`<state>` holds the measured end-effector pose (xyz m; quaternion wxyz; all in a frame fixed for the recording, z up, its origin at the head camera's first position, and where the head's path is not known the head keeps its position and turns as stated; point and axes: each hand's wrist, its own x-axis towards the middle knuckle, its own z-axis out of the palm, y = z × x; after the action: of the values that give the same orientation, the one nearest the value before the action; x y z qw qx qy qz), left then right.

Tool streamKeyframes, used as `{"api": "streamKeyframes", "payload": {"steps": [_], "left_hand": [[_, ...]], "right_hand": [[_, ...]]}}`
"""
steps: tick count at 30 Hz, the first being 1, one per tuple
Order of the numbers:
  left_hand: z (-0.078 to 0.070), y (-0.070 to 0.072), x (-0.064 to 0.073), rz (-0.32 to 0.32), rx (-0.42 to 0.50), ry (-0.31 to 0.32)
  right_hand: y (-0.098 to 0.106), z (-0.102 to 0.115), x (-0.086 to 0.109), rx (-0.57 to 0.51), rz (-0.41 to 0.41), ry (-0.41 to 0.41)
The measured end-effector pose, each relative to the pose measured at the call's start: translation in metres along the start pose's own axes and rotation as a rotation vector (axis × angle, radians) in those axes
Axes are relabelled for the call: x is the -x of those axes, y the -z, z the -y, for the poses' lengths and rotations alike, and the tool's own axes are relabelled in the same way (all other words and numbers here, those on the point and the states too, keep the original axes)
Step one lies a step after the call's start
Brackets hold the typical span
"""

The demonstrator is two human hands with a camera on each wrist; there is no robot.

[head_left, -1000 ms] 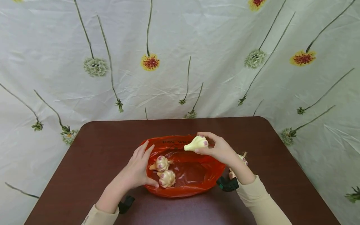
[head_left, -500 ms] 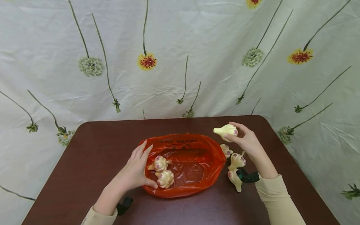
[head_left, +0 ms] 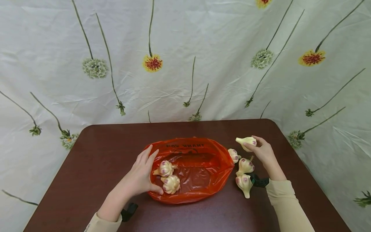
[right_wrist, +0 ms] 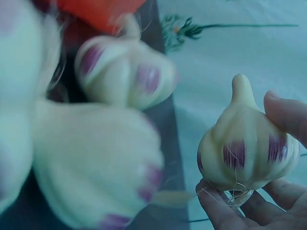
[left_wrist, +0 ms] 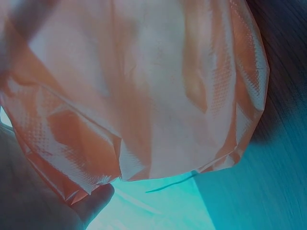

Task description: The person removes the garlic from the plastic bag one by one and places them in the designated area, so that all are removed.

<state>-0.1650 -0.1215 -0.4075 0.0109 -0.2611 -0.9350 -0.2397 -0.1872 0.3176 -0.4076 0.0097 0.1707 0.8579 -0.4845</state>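
A garlic bulb (head_left: 247,142) with a pale stem and purple marks is pinched between the thumb and fingers of my right hand (head_left: 263,152), right of the bag. In the right wrist view, that bulb (right_wrist: 244,148) stands stem up. My left hand (head_left: 141,174) spreads its fingers along the left side of an open red plastic bag (head_left: 197,196), its thumb lying over the near rim. Inside the bag are two garlic bulbs, one farther (head_left: 166,168) and one nearer (head_left: 171,184). The left wrist view shows mostly the bag's wall (left_wrist: 158,96) and a fingertip at its edge.
Three more garlic bulbs sit along the bag's right side: a far one (head_left: 233,156), a middle one (head_left: 245,165) and a near one (head_left: 244,183). The dark brown table (head_left: 104,151) ends in front of a flower-print cloth (head_left: 174,32).
My right hand has carried the garlic bulb from above the bag to the right, then lower, near the other bulbs. My left hand has stayed at the bag's left side.
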Motion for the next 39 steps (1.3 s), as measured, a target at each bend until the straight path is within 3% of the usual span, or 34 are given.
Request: {"api": "streamKeyframes", "payload": {"steps": [10,19,31,39], "left_hand": [[0.001,-0.002,0.000,0.028,0.003,0.018],[0.002,-0.003,0.000,0.023,0.000,0.010],[0.002,-0.004,-0.001,0.022,0.004,0.009],[0.003,-0.004,0.000,0.015,-0.002,0.000]], "right_hand": [[-0.007,-0.028,-0.010,0.101,0.061,-0.020],[-0.012,-0.034,-0.010,0.117,0.144,-0.059],[-0.005,-0.027,-0.006,0.121,0.188,-0.035],[0.009,-0.002,0.003,0.122,0.148,-0.002]]}}
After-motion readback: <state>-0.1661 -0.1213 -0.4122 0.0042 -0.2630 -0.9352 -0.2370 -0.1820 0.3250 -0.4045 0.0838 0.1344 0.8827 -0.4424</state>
